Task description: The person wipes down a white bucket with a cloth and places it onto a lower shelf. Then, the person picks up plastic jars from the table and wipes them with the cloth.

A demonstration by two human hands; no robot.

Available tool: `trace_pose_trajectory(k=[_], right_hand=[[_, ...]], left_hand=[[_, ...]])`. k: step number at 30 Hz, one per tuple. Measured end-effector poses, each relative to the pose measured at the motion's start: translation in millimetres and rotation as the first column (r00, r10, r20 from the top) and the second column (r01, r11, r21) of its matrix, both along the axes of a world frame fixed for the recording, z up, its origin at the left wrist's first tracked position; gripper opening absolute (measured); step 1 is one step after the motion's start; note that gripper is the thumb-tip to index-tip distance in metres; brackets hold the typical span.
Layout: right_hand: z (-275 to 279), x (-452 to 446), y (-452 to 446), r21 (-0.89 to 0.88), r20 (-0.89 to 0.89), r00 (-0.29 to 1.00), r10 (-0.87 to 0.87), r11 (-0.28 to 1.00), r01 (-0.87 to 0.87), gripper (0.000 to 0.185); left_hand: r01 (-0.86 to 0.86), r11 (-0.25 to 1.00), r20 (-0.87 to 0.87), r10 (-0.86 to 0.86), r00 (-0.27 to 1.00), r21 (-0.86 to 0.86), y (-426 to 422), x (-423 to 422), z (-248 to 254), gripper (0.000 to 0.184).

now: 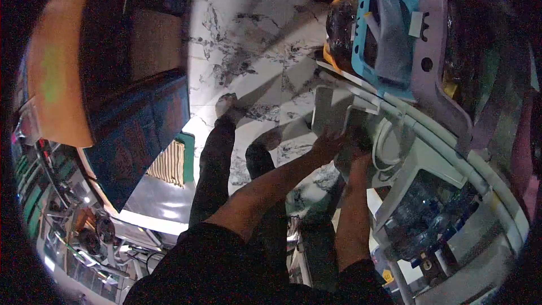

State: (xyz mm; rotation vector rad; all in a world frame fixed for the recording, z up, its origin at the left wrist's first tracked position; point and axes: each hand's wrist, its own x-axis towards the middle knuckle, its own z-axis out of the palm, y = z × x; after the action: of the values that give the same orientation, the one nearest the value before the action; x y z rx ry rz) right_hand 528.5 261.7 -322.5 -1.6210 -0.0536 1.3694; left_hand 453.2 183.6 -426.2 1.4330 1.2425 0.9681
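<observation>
Both arms reach forward, right of the middle of the head view. My left hand [328, 144] is at the lower edge of a flat grey panel [330, 110], its fingers dim and partly merged with the shadow. Beside it, my right hand [360, 142] is at a dark object with a pale rim [361, 114]; its fingers are too dark to make out. A white looped cable [383, 155] lies just right of my right hand. What either hand grips cannot be told.
Blue [359, 51] and mauve [424, 39] plastic frames stand at the upper right, above a curved white rail [440, 130]. A white-edged bin with dark plastic wrap [423, 209] is at the lower right. Dark blue boxes [141, 141] and a striped cloth [169, 164] are left.
</observation>
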Motion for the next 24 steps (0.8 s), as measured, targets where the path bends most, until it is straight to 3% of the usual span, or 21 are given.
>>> trace_pose_trajectory(k=[1, 3, 4, 5, 8, 10, 14, 17, 18, 19, 20, 21, 24], right_hand=[[2, -1, -1, -0.001, -0.001, 1.0, 0.0, 1.0, 0.0, 0.03], [7, 2, -5, -0.006, -0.002, 1.0, -0.002, 1.0, 0.002, 0.03], [11, 5, -9, -0.008, 0.002, 1.0, -0.004, 1.0, 0.004, 0.03], [15, 7, -16, -0.011, 0.005, 1.0, -0.01, 1.0, 0.01, 0.03], [32, 0, -38, -0.029, 0.01, 1.0, -0.026, 0.999, 0.026, 0.03], [46, -15, -55, -0.047, 0.012, 0.999, -0.036, 0.998, 0.036, 0.03], [82, -58, -88, -0.08, -0.002, 0.999, -0.036, 0.996, 0.035, 0.029], [114, -80, -115, -0.089, 0.029, 0.994, 0.101, 0.991, -0.099, 0.029], [120, -79, -125, -0.103, 0.089, 0.97, 0.227, 0.971, -0.218, 0.042], [126, -77, -135, -0.122, 0.152, 0.926, 0.345, 0.937, -0.329, 0.056], [142, -84, -137, -0.211, 0.182, 0.915, 0.361, 0.923, -0.323, 0.071], [155, -87, -139, -0.179, 0.162, 0.885, 0.436, 0.895, -0.408, 0.074], [195, -98, -138, -0.106, 0.166, 0.76, 0.629, 0.777, -0.62, 0.079]], left_hand=[[-0.075, 0.98, 0.472, 0.156, 0.868, -0.186, -6, 22, -21, 0.043], [0.035, 0.967, 0.516, 0.103, 0.85, -0.251, -2, 22, -9, 0.041], [0.169, 0.972, 0.103, -0.154, 0.983, -0.163, 17, -7, 29, 0.04], [0.323, 0.936, -0.348, -0.351, 0.869, -0.139, 26, -28, 53, 0.039], [-0.073, 0.98, -0.223, 0.114, 0.968, 0.185, 3, -44, 66, 0.038], [0.054, 0.986, -0.056, -0.064, 0.996, -0.157, -8, -73, 76, 0.036], [-0.101, 0.867, 0.003, 0.118, 0.993, -0.489, -39, -159, 148, 0.033], [-0.3, 0.838, 0.158, 0.408, 0.899, -0.456, -85, -205, 152, 0.032], [-0.359, 0.806, 0.226, 0.503, 0.834, -0.471, -97, -223, 165, 0.032], [-0.384, 0.79, 0.159, 0.507, 0.847, -0.478, -106, -244, 182, 0.032], [-0.41, 0.773, 0.092, 0.511, 0.855, -0.484, -114, -262, 199, 0.032], [-0.473, 0.668, 0.126, 0.643, 0.755, -0.575, -120, -275, 220, 0.031], [-0.565, 0.663, 0.101, 0.688, 0.719, -0.491, -162, -316, 245, 0.032]])
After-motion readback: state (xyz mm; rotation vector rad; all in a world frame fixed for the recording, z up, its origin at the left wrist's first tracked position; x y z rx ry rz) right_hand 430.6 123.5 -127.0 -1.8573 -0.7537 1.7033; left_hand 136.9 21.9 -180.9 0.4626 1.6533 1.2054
